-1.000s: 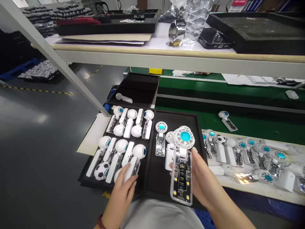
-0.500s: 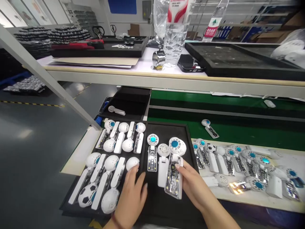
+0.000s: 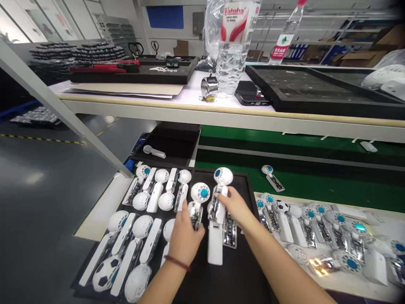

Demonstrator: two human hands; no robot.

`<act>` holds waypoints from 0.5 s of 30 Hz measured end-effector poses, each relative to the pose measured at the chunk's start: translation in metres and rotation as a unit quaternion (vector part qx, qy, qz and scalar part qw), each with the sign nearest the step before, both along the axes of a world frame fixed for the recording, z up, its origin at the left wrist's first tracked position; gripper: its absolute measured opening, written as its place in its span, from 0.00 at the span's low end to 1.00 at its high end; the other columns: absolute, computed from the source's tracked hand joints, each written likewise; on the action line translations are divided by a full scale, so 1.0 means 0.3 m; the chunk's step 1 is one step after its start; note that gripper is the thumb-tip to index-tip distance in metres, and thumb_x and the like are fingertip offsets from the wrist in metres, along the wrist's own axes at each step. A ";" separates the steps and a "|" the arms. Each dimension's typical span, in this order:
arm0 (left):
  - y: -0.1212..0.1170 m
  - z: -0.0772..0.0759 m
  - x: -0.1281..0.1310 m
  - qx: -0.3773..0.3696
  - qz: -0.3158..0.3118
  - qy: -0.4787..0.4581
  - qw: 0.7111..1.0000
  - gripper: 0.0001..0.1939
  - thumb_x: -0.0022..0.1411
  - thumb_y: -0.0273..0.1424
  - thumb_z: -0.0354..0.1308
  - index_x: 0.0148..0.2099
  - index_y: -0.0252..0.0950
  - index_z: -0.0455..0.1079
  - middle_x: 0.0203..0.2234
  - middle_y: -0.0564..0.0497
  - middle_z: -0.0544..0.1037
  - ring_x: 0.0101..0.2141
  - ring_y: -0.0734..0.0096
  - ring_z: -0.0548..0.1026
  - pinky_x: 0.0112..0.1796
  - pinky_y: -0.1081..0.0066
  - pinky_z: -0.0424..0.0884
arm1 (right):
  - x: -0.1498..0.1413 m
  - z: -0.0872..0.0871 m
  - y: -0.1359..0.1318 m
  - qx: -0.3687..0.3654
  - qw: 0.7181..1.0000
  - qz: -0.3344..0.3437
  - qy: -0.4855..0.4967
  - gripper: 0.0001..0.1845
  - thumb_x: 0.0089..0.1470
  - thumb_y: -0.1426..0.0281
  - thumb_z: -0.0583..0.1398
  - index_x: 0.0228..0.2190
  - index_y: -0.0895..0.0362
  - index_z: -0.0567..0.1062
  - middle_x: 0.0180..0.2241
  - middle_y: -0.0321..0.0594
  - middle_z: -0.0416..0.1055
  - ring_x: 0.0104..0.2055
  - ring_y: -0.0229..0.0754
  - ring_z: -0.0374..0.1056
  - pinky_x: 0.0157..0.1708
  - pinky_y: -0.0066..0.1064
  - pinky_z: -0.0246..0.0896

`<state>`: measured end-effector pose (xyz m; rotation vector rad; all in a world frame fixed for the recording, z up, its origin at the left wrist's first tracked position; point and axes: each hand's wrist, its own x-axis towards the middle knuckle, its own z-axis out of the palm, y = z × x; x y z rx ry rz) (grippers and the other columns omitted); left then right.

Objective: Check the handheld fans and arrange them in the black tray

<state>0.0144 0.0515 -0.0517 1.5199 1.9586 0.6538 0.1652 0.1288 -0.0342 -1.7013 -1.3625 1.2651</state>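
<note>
Your right hand point(image 3: 233, 207) pinches a clear-handled mini fan point(image 3: 223, 176) in its fingers, over the black tray point(image 3: 234, 280); your left hand point(image 3: 186, 240) grips the transparent handle of a blue-hub fan point(image 3: 200, 193) just beside it, fingers pressed together

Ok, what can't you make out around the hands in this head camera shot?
Head view:
The left hand hides the lower body of the clear fan.
The right hand hides the neck of the white-headed fan.
The front of the black tray is cut off by the bottom edge.
Circuit details on the fans on the white sheet are too small to read.
</note>
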 end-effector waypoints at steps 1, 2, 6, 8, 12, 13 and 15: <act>-0.021 0.021 -0.030 -0.001 0.014 -0.054 0.998 0.35 0.54 0.33 0.51 0.61 0.29 0.42 0.50 0.34 0.61 0.51 0.53 0.62 0.48 0.59 0.60 | -0.034 -0.017 0.032 0.000 1.000 0.009 -0.029 0.16 0.48 0.64 0.58 0.38 0.60 0.66 0.37 0.43 0.69 0.39 0.46 0.66 0.40 0.38 0.60; -0.042 0.039 -0.057 -0.012 0.032 -0.133 0.991 0.33 0.54 0.34 0.52 0.59 0.30 0.46 0.50 0.36 0.63 0.51 0.54 0.63 0.49 0.59 0.59 | -0.071 -0.035 0.063 -0.002 0.998 0.018 -0.059 0.15 0.48 0.65 0.58 0.38 0.60 0.67 0.36 0.43 0.69 0.39 0.45 0.66 0.40 0.38 0.60; -0.109 0.086 -0.115 -0.074 0.134 -0.505 0.849 0.31 0.46 0.37 0.62 0.51 0.40 0.53 0.39 0.48 0.72 0.41 0.58 0.72 0.45 0.60 0.64 | -0.221 -0.096 0.149 -0.022 0.982 0.039 -0.182 0.16 0.51 0.65 0.58 0.40 0.61 0.67 0.42 0.43 0.66 0.40 0.42 0.64 0.40 0.39 0.61; -0.124 0.102 -0.113 -0.073 0.159 -0.587 0.791 0.31 0.45 0.38 0.63 0.49 0.42 0.54 0.39 0.50 0.73 0.38 0.60 0.73 0.42 0.62 0.66 | -0.267 -0.108 0.158 -0.023 0.970 0.049 -0.237 0.18 0.52 0.63 0.58 0.42 0.61 0.66 0.44 0.44 0.64 0.40 0.42 0.64 0.39 0.39 0.61; -0.121 0.130 -0.090 -0.088 0.134 -0.666 0.728 0.21 0.55 0.47 0.51 0.41 0.35 0.64 0.28 0.50 0.74 0.27 0.69 0.72 0.30 0.71 0.66 | -0.239 -0.083 0.107 0.029 0.936 0.080 -0.341 0.22 0.53 0.61 0.53 0.46 0.62 0.64 0.47 0.50 0.62 0.48 0.50 0.58 0.45 0.43 0.54; -0.115 0.134 -0.086 -0.089 0.133 -0.677 0.718 0.21 0.56 0.48 0.48 0.37 0.34 0.65 0.24 0.51 0.73 0.23 0.72 0.70 0.26 0.73 0.65 | -0.211 -0.072 0.085 0.043 0.926 0.086 -0.366 0.24 0.53 0.61 0.53 0.48 0.63 0.63 0.48 0.53 0.60 0.51 0.53 0.55 0.46 0.44 0.51; -0.104 0.136 -0.084 -0.094 0.142 -0.686 0.708 0.22 0.56 0.49 0.46 0.32 0.33 0.66 0.21 0.52 0.71 0.20 0.75 0.67 0.22 0.75 0.61 | -0.152 -0.055 0.037 0.050 0.906 0.106 -0.408 0.31 0.49 0.61 0.56 0.52 0.64 0.61 0.49 0.57 0.59 0.53 0.60 0.50 0.47 0.48 0.47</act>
